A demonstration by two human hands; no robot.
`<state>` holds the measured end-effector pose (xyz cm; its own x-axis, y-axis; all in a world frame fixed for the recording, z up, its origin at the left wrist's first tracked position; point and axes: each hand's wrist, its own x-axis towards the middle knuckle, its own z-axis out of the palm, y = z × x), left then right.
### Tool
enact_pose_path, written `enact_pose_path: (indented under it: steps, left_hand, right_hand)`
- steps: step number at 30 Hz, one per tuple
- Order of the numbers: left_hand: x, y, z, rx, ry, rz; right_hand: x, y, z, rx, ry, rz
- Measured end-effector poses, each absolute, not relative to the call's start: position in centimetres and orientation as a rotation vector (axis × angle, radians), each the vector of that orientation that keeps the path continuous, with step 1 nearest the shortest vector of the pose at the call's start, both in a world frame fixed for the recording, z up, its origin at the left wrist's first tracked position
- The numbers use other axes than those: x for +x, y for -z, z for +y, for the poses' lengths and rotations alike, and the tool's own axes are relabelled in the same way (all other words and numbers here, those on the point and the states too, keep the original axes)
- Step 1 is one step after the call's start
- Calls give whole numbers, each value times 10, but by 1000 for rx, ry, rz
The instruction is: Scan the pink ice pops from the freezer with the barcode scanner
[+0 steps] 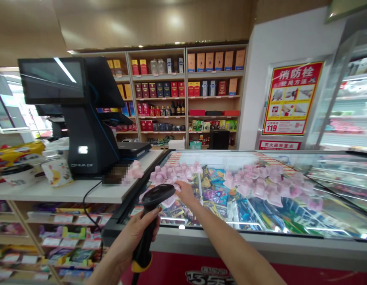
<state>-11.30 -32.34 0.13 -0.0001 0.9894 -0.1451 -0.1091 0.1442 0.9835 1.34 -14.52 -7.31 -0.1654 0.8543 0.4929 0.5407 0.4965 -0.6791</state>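
Note:
My left hand (146, 225) is wrapped round the handle of a black barcode scanner (158, 194), whose head points up and to the right. Just beyond the scanner's head, my right hand (185, 193) reaches over the freezer's glass top with its fingers drawn together at a pink jelly cup (176, 170) in the left-hand cluster. The scanner partly hides these fingertips. Farther right, a second cluster of pink jelly cups (265, 180) lies spread over the glass. A few more pink jelly cups (135, 170) sit on the white counter's edge.
A black checkout terminal (90, 130) stands on the white counter (97, 194) at left, beside a white paper cup (56, 172). Packaged frozen goods (213, 190) show beneath the freezer glass. Candy shelves (70, 237) are under the counter; boxed bottles (159, 90) fill the back shelves.

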Motion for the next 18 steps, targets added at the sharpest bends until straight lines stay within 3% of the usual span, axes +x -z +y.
enact_pose_path:
  steps: [3, 9, 18]
  left_hand:
    - [-108, -2, -327, 1011, -1140, 1190]
    - [-75, -9, -334, 1062, -1115, 1112]
    - [-46, -16, -339, 1093, -1038, 1075]
  right_hand:
    - [25, 70, -142, -1158, -652, -1606]
    - [80, 52, -137, -873, -1391, -776]
    - [137, 57, -131, -701, -1351, -724]
